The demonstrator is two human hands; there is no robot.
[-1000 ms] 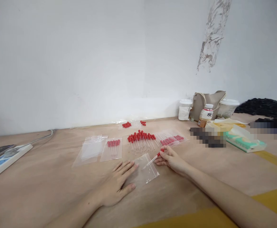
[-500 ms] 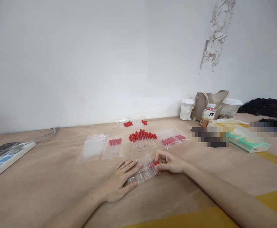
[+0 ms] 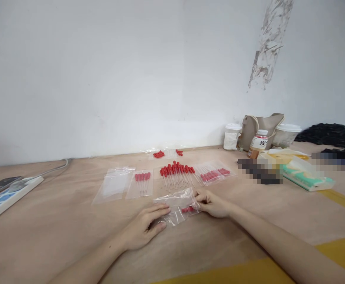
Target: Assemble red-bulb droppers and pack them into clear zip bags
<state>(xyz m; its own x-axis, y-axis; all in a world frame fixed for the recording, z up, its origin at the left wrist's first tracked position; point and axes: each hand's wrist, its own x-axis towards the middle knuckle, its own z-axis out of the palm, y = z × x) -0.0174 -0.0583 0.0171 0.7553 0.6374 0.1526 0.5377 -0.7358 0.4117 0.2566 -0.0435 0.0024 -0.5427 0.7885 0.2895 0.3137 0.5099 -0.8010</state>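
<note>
A clear zip-lock bag [image 3: 176, 203] lies between my hands, with red rubber bulbs [image 3: 187, 209] inside its right part. My right hand [image 3: 212, 203] pinches the bag's right end, where the opening strip is; its fingertips are partly hidden. Resting at the bag's left end, my left hand [image 3: 144, 227] has its thumb apart from its fingers, which touch the plastic. Just beyond the bag, several red-bulbed droppers [image 3: 175, 171] lie fanned out with thin stems toward me. Filled bags of droppers [image 3: 215, 173] overlap to their right.
At the left are another bag of droppers [image 3: 142, 183], flat clear bags [image 3: 114, 183], a power strip [image 3: 12, 197] and a phone [image 3: 5, 184]. Small red pieces [image 3: 158, 154] lie near the wall. A cup [image 3: 232, 137], bottle [image 3: 258, 144] and tissue pack [image 3: 308, 178] stand right.
The red bulbs at the bag's mouth now sit further inside it. My right hand has shifted its grip to the bag's edge, and my left hand has slid slightly left.
</note>
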